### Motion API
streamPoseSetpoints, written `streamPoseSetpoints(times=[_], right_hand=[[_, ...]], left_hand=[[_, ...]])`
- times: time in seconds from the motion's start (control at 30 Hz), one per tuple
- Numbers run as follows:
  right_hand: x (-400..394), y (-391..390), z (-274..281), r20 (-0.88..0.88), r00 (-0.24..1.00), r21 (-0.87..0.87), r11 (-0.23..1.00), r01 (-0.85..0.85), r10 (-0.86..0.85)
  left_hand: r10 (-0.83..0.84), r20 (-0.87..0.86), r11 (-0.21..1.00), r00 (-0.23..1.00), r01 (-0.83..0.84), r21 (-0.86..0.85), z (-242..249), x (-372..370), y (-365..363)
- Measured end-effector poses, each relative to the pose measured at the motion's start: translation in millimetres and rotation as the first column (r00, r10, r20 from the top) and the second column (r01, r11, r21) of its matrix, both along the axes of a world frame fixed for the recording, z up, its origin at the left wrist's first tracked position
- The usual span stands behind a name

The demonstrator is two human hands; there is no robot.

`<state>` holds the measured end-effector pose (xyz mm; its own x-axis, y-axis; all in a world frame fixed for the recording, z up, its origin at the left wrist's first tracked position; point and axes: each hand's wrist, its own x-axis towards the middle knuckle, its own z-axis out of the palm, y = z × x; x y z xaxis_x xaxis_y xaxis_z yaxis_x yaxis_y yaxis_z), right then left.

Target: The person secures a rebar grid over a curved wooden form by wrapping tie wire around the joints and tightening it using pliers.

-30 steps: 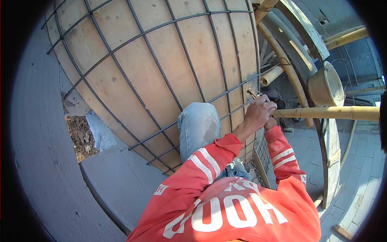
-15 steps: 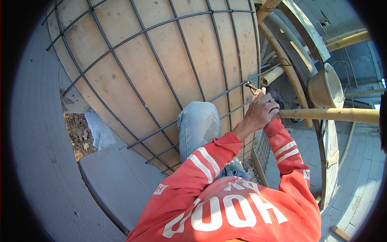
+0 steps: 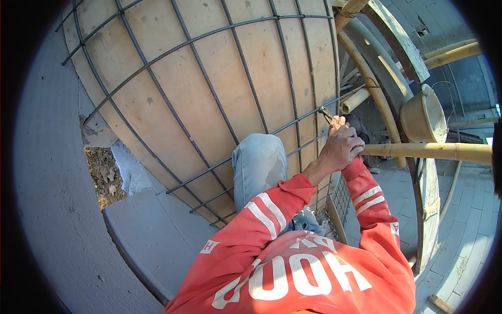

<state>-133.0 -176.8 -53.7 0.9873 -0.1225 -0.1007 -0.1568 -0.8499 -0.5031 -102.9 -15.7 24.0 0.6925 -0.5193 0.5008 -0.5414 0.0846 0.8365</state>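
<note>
A pair of pincers [image 3: 325, 113] has its metal jaws at a crossing of the rebar grid [image 3: 285, 57], near the right edge of the curved board. My left hand [image 3: 340, 146] is closed around the handles, knuckles up. Pressed in close on its right side, my right hand [image 3: 357, 153] is closed at the same handles, its fingers largely hidden behind the left. Any tie wire at the jaws is too small to make out. My bent knee [image 3: 259, 167] rests over the bars below the pincers.
The tan curved board [image 3: 209, 83] lies under the rebar. Bamboo poles [image 3: 434, 150] and curved wooden ribs [image 3: 397, 42] stand at the right, with a dusty bucket [image 3: 422, 115] among them. A grey concrete ledge [image 3: 52, 183] runs along the left. Grey floor lies lower at the right.
The view has shifted very slightly. The pincers stay at the same rebar crossing, and both hands remain together with only a small movement.
</note>
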Motion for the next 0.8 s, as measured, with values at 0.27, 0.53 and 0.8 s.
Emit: streamPoseSetpoints(times=[0.27, 0.53, 0.8], right_hand=[[-3.4, 10.5, -3.9, 0.012, 0.999, 0.006, 0.999, 0.035, -0.035], [-3.7, -4.1, 2.5, -0.108, 0.994, 0.094, 0.996, -0.004, 0.014], [6.1, -28.4, 4.4, -0.321, 0.932, 0.224, 0.97, -0.099, 0.169]], left_hand=[[-0.022, -0.019, 0.999, 1.0, 0.021, -0.037, 1.0, 3.6, -0.7], [-0.068, -0.255, 0.997, 0.965, 0.06, -0.042, 4.7, 5.1, -0.9], [0.3, -0.491, 0.954, 0.818, -0.256, 0.156, -10.1, 10.1, -4.4]])
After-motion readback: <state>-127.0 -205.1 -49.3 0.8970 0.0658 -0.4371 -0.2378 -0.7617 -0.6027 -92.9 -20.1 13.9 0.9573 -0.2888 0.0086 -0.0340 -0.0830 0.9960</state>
